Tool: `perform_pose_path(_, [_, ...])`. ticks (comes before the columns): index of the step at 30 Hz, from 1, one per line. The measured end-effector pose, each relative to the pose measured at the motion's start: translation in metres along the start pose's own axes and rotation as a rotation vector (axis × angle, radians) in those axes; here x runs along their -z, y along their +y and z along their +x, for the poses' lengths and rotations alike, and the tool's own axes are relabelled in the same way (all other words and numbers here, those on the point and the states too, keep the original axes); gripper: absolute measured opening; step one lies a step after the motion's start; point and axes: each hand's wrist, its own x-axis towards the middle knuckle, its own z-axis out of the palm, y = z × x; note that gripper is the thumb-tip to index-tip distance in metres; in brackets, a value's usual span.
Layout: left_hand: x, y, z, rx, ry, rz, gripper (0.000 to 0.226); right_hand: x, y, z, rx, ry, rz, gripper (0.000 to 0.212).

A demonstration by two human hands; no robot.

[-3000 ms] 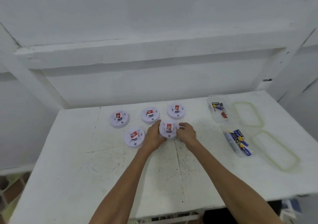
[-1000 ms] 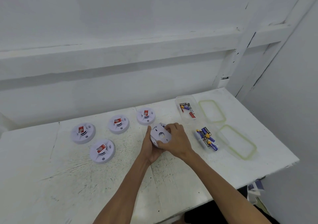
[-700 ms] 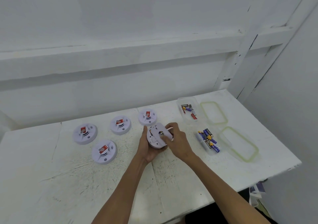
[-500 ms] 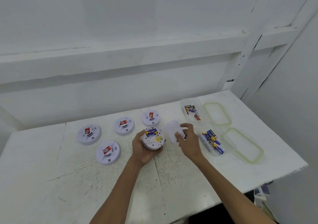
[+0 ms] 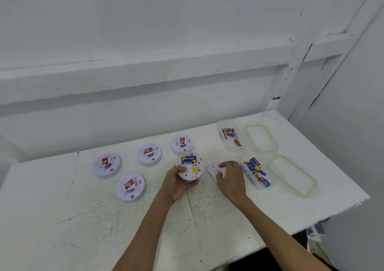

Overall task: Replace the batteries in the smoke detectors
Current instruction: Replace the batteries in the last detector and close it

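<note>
Judged light, stiff and smooth, the opened smoke detector (image 5: 190, 169) is clasped round its rim by the curled fingers of the left hand (image 5: 176, 185); its thin cover (image 5: 213, 167) is pinched by the right hand (image 5: 231, 178).

The left hand (image 5: 176, 184) hides the near-left rim of the upturned smoke detector (image 5: 190, 166), and the fingers beneath it are out of sight. The right hand (image 5: 229, 177) covers much of the loose cover plate (image 5: 212, 167); whether it pinches the plate or only rests on it cannot be told. The small print on the detector's back is unreadable. The batteries (image 5: 256, 172) overlap, so their count is unclear. Both forearms (image 5: 145, 239) and the surface (image 5: 62, 229) run off the bottom edge.
</note>
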Motion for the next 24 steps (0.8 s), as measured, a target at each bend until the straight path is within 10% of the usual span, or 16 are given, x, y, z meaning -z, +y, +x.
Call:
perform_pose_path(10, [-0.011,-0.013,0.009,-0.208,0.106,0.747,0.03,0.015,-0.033,0.022,0.506,-0.142,-0.011,0.03])
perform_pose_path(24, [-0.042,-0.031,0.012,-0.258,0.058,0.577,0.028,0.037,-0.032,0.029,0.514,-0.009,-0.207,0.013])
